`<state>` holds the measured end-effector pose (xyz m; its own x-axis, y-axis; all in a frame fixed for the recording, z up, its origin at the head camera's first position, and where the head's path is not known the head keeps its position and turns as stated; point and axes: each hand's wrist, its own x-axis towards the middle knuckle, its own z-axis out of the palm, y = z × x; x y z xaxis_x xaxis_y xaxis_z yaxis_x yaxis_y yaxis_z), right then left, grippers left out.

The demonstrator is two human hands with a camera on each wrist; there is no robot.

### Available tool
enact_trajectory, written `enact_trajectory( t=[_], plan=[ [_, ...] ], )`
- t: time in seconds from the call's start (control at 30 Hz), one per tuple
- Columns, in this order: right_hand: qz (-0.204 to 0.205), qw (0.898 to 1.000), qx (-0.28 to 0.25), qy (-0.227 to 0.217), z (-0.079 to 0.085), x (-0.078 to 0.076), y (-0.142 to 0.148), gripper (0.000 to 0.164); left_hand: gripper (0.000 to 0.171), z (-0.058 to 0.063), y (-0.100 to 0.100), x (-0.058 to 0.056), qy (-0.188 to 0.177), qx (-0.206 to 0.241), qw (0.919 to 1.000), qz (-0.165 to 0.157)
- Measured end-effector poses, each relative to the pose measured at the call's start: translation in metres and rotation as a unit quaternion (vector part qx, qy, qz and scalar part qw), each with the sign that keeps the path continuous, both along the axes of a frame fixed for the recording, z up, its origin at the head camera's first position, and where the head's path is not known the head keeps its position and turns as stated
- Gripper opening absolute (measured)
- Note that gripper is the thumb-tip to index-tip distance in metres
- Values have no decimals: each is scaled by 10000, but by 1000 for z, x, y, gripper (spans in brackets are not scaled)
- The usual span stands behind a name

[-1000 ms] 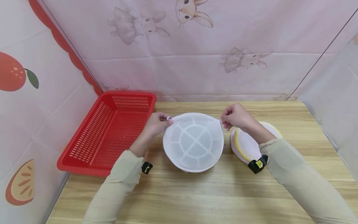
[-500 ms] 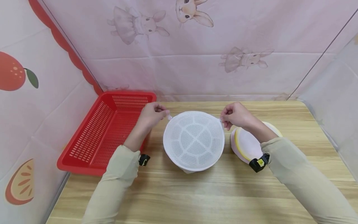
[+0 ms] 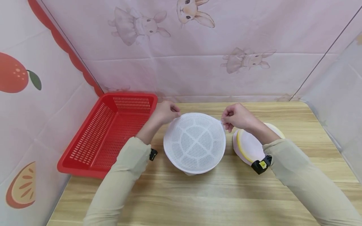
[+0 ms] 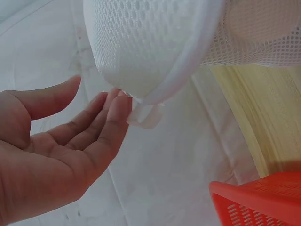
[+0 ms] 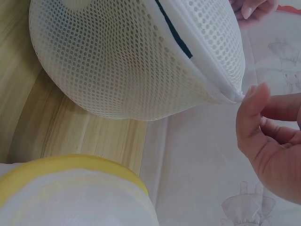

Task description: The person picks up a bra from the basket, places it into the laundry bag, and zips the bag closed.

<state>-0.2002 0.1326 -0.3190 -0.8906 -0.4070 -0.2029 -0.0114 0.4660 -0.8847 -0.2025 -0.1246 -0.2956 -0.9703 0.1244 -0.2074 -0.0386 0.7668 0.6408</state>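
Note:
A round white mesh laundry bag (image 3: 195,142) is tilted up over the table in the head view, its ribbed face toward me. My left hand (image 3: 167,112) is at its far left rim. In the left wrist view its fingers touch the bag's edge beside a small pale loop tab (image 4: 146,117), the thumb standing apart. My right hand (image 3: 237,116) pinches the far right corner of the bag between thumb and finger. In the right wrist view a dark strip (image 5: 174,28) runs along the white seam, and a pale round shape shows through the mesh.
A red perforated basket (image 3: 82,173) stands at the left. A pale pink bag with yellow trim (image 3: 250,146) sits on the wooden table (image 3: 198,201) at the right, partly under my right forearm. A printed wall sheet (image 3: 192,75) rises behind the table.
My left hand first shifts away from me and outward by the loop tab, then comes rightward along the rim. The right hand keeps its pinch, and the bag stays almost in place.

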Motion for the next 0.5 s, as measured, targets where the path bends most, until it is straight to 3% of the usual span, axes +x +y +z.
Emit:
enact_trajectory(
  t=[0.23, 0.5],
  plan=[
    [2, 10000, -5, 10, 1, 0, 0, 8, 21, 3, 7, -3, -246, -570, 9977, -283],
    [-48, 10000, 51, 3, 2, -1, -1, 8, 20, 1, 5, -6, -466, -630, 9960, -432]
  ],
)
